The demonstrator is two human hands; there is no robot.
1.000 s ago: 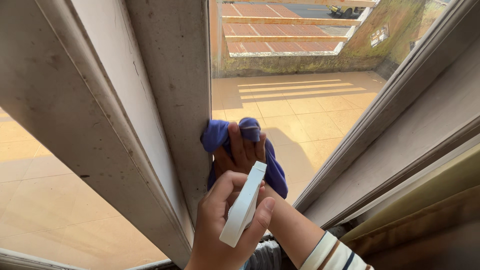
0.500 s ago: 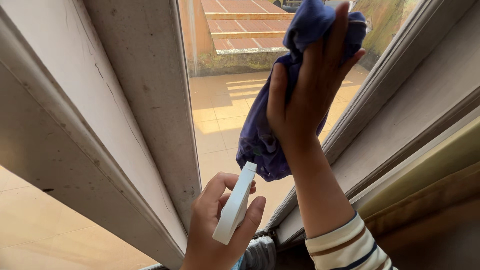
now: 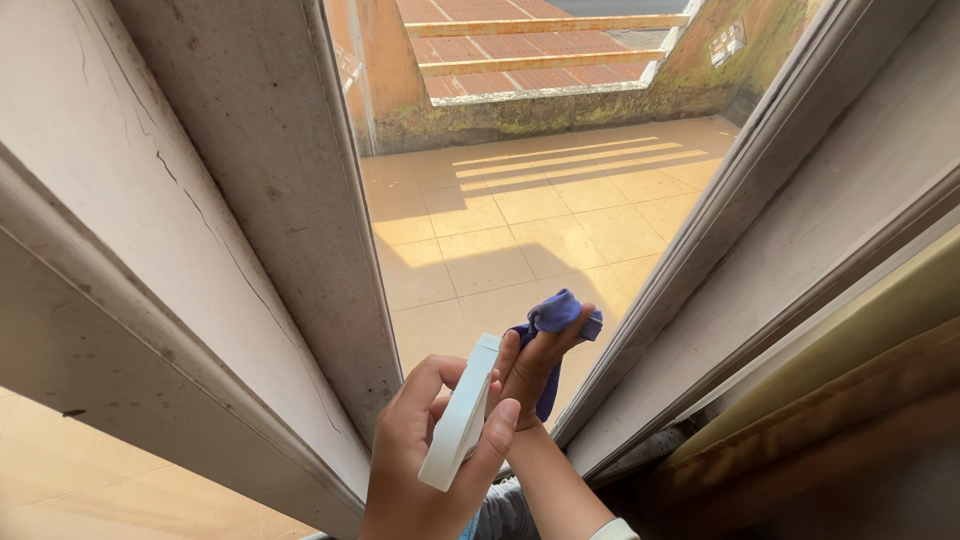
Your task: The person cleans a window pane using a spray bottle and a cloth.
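Observation:
My left hand [image 3: 405, 465] grips a white spray bottle head [image 3: 460, 420], low in the view in front of the window. Just behind it, my right hand [image 3: 528, 368] presses a crumpled purple cloth [image 3: 558, 312] against the lower part of the narrow glass pane [image 3: 520, 210]. The fingers of that hand point upward and the cloth sticks out above the fingertips. The bottle's body is hidden below my left hand.
A wide, dirty white window frame [image 3: 250, 220] with hairline cracks runs down the left. A second white frame post [image 3: 770, 190] slants along the right, with a yellowish curtain [image 3: 860, 400] beside it. Through the glass lie a sunlit tiled terrace [image 3: 560, 190] and a mossy wall.
My right hand swept the cloth high up the pane half a second ago and has come back down to the lower glass. The left hand still holds the spray bottle in about the same place.

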